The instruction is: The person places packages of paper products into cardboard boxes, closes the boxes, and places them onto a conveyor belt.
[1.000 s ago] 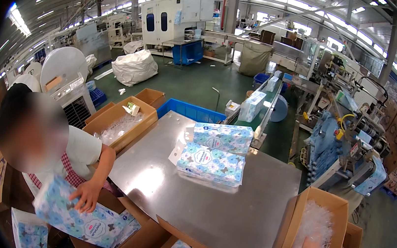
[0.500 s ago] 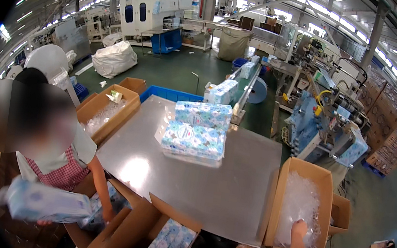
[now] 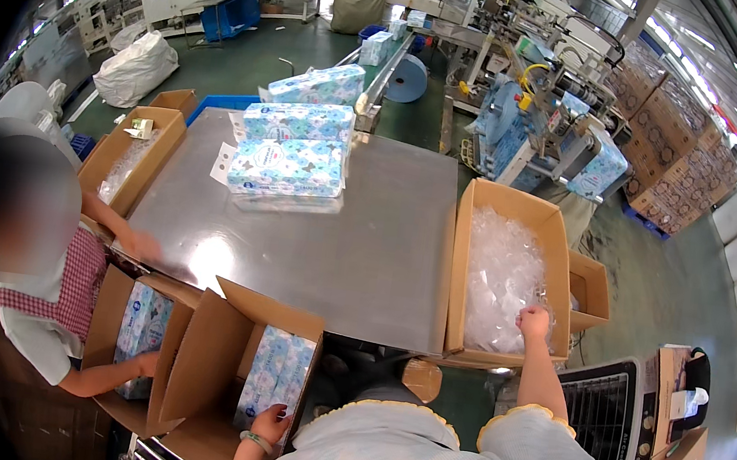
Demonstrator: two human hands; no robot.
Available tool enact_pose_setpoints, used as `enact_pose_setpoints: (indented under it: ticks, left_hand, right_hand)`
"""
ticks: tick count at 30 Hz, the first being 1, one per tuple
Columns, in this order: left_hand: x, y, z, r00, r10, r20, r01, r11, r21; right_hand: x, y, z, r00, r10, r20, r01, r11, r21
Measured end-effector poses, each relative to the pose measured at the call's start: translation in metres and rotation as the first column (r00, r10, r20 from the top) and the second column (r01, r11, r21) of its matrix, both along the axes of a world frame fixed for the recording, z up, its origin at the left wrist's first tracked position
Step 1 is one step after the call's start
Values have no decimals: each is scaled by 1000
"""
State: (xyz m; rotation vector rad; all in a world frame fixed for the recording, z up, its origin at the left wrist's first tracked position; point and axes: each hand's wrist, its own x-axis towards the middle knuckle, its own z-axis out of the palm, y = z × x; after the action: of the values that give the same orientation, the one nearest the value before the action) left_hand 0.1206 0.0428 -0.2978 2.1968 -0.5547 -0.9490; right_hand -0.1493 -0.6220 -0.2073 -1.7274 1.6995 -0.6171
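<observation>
Co-worker's hand point(image 3: 141, 245) had moved to the near-left corner of the tabletop point(image 3: 383, 259). Right hand point(image 3: 534, 322), curled, apparently gathered plastic pieces point(image 3: 500, 269) beyond the right edge, calling for careful separating; left hand point(image 3: 270, 423) met packs point(image 3: 280, 362) off the near edge; grips unclear.

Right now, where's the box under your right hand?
In the head view, the box is right of centre, beside the metal table, the right hand at its near end.

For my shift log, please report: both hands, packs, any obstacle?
Left hand at floral packs in carton. Right hand at clear plastic pieces, grip unclear. Co-worker's hand near left side of table.
</observation>
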Motion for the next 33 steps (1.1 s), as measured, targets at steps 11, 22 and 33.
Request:
enact_pose_setpoints:
  ticks: [11, 22, 33]
  left_hand:
    - [-11, 18, 10, 1000, 13, 23, -13, 1000, 5]
    - [-11, 4, 30, 998, -31, 46, 27, 997, 76]
    - [21, -117, 218, 617, 54, 785, 384, 850, -360]
  right_hand:
    - [20, 29, 35, 944, 329, 4, -282, 805, 523]
    - [-4, 12, -34, 788, 248, -563, -367, 924, -106]
    - [183, 167, 145, 671, 312, 673, -738, 375, 561]
